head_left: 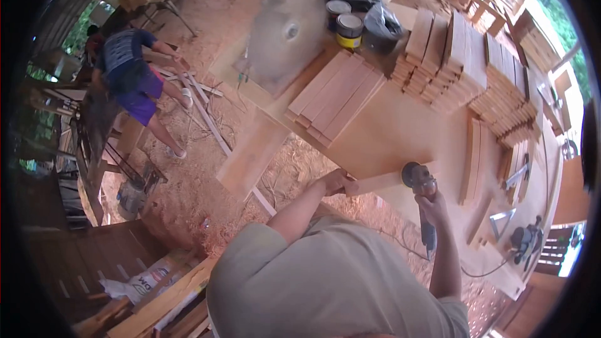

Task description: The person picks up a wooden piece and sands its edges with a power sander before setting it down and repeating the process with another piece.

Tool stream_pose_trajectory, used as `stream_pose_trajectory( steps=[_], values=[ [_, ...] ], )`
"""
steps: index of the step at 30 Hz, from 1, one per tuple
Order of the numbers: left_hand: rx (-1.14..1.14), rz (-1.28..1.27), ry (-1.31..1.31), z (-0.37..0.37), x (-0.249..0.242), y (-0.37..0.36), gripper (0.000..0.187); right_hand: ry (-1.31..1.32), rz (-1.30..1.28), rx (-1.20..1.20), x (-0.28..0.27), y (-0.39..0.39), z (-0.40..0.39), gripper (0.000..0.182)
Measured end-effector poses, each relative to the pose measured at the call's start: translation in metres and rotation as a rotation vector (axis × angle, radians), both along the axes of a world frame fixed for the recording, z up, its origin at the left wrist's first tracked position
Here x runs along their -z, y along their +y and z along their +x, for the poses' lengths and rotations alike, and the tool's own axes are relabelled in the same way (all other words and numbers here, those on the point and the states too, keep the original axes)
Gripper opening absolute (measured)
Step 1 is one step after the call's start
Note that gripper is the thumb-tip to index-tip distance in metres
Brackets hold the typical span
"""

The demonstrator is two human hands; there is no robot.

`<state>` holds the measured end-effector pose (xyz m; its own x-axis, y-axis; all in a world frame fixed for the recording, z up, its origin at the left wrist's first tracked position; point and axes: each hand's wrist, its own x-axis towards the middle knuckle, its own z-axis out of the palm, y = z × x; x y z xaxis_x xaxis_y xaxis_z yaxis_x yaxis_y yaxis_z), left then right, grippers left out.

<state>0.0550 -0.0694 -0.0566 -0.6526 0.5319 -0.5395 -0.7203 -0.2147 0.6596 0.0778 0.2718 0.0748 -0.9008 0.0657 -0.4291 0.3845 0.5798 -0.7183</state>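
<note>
My left hand is closed on the near end of a short wooden board that lies along the edge of the worktable. In my right hand is an angle grinder, gripped around its body, its cord trailing down. Its round disc head is at the board's far end, overlapping it in this view. Beyond the board, a flat stack of planks rests on the tabletop.
Tall plank stacks stand on the table's right side. Another power tool and a metal square lie at right. Tins and a black bag sit at the back. At left, a person bends over wood strips on the shavings-covered floor.
</note>
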Motion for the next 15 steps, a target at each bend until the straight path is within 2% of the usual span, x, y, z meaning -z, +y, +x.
stream_pose_trajectory(
  steps=[4,6,11,13,14,15],
  values=[
    [0.013,-0.018,-0.006,-0.004,0.005,-0.003,0.064,0.088,-0.049,0.067,0.000,0.023,-0.011,0.043],
    [-0.016,-0.041,-0.009,-0.003,0.003,-0.001,0.064,0.075,0.047,0.115,-0.005,0.035,-0.016,0.041],
    [-0.024,-0.103,-0.009,-0.003,-0.006,-0.001,0.066,0.169,0.084,0.253,0.041,0.075,-0.021,0.046],
    [-0.039,-0.220,0.088,-0.001,-0.011,-0.002,0.064,0.513,-0.040,0.626,0.064,0.074,-0.010,0.037],
    [-0.047,-0.213,0.098,-0.001,-0.008,-0.002,0.064,0.439,-0.316,0.748,0.051,0.061,0.001,0.032],
    [-0.049,-0.320,0.090,0.001,-0.003,-0.004,0.062,0.349,-0.592,0.862,0.038,0.041,0.017,0.028]
  ],
)
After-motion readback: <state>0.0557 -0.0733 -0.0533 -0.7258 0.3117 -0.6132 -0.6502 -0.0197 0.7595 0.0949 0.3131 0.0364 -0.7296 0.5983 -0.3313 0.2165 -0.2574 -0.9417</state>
